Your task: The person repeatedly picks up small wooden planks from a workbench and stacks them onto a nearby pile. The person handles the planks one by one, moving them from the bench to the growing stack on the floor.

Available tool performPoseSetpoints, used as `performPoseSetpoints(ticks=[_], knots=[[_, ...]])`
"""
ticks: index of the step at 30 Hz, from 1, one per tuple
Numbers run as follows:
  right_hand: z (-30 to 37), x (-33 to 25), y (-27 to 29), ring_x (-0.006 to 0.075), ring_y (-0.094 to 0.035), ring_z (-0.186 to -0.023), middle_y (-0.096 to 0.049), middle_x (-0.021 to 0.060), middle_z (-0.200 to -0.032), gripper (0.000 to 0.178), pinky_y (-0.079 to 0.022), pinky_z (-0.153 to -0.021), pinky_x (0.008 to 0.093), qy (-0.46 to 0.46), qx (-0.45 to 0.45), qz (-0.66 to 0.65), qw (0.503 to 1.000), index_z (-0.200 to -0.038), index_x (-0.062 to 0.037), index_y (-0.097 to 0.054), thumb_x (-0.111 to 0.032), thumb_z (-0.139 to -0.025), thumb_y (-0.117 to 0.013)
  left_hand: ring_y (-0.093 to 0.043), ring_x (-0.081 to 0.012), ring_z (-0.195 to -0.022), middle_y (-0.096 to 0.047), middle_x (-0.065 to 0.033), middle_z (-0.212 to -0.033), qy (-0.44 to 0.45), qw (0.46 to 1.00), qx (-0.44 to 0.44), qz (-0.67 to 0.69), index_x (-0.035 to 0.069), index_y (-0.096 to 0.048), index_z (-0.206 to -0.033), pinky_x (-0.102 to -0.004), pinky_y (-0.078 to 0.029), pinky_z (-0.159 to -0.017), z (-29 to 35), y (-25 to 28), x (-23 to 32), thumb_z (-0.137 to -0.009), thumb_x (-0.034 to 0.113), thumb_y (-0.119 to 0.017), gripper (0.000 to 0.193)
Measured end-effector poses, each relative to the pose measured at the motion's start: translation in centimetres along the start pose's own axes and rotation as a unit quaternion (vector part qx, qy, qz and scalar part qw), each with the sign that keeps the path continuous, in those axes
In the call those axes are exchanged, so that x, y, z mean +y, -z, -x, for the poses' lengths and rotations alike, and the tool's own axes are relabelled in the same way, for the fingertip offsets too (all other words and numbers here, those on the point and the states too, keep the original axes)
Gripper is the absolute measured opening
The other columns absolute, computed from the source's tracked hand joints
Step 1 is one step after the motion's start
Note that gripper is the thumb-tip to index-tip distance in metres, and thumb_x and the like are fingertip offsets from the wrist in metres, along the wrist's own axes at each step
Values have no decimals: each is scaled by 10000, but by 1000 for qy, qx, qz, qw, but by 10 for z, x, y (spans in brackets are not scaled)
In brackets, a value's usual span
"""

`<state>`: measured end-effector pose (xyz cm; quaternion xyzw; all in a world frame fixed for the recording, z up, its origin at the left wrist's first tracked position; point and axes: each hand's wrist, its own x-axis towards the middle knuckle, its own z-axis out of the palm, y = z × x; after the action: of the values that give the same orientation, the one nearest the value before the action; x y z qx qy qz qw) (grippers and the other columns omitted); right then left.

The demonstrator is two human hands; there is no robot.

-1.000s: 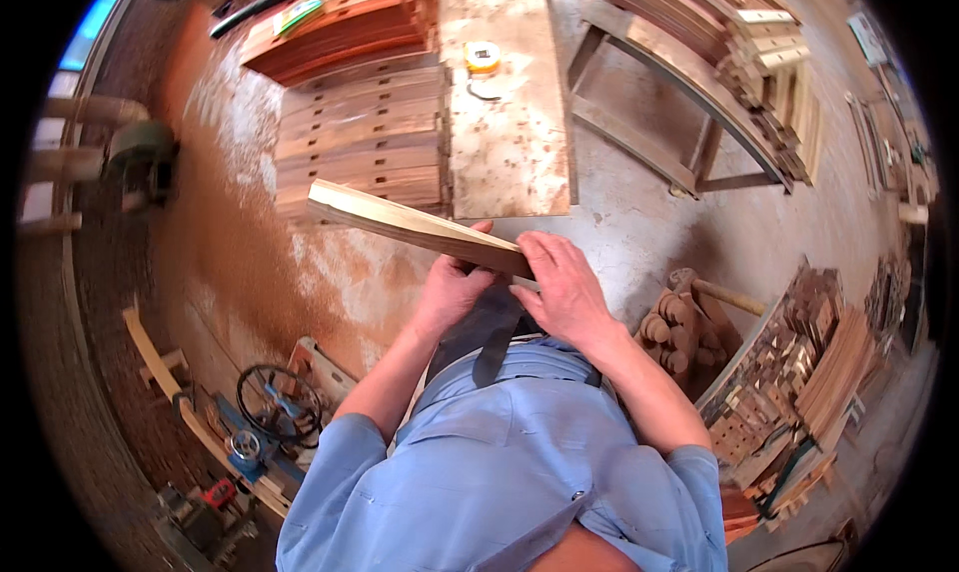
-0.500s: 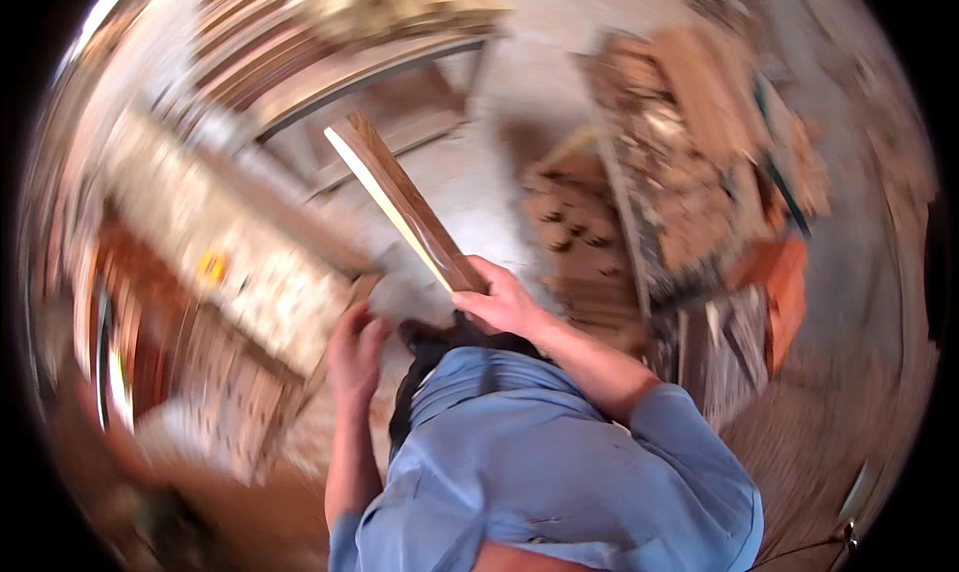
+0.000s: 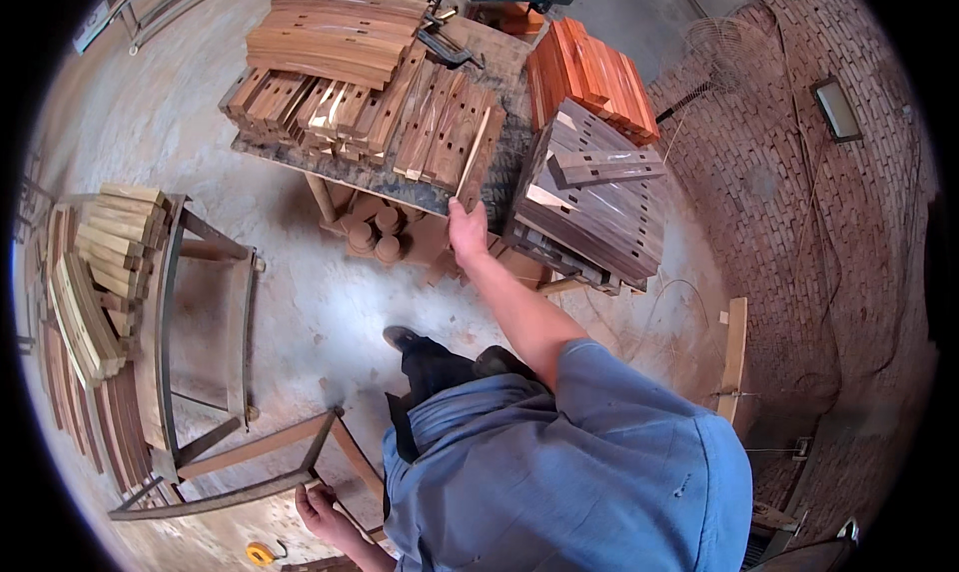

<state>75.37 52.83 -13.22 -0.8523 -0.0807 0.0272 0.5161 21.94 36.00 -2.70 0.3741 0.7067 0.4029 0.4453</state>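
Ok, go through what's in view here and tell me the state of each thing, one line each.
Right hand: stretched forward, gripping the near end of a wooden slat.
Wooden slat: lying on the pile on the table, one end in the hand.
Left hand: low at the side, beside a metal frame, holding nothing visible.
Metal frame: standing on the floor.
Table: loaded with stacked wood pieces.
Fan: standing by the brick wall.

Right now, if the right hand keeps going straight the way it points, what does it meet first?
The right hand already grips the near end of a wooden slat and points up along it. Straight on lies the row of slats on the worktable, though depth is hard to judge.
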Motion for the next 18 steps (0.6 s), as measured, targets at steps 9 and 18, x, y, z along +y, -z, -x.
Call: performPoseSetpoints(ticks=[9, 18], knots=[[-88, -70, -57, 423, -574, -1175, -580, 302, -1255, 603, -465, -1000, 459, -93, -99, 166, 977, -1267, 49, -559, -392, -866, -654, -562, -125, -760, -610, -78, -904, 28, 998, 30, -53, -10, -525, -1310, -261, -504, -673, -11, 7, 3, -1018, 207, -534, 364], [-143, -61, -119, 395, -608, -1148, -623, 321, -1171, 757, -468, -979, 471, 24, -184, 358, 915, -1190, 89, -621, -604, -919, -481, -607, -174, -826, -627, -109, -982, 113, 984, 107, -86, -5, -517, -1322, -291, -528, -717, 32, 58, -30, -1023, 285, -529, 417]])
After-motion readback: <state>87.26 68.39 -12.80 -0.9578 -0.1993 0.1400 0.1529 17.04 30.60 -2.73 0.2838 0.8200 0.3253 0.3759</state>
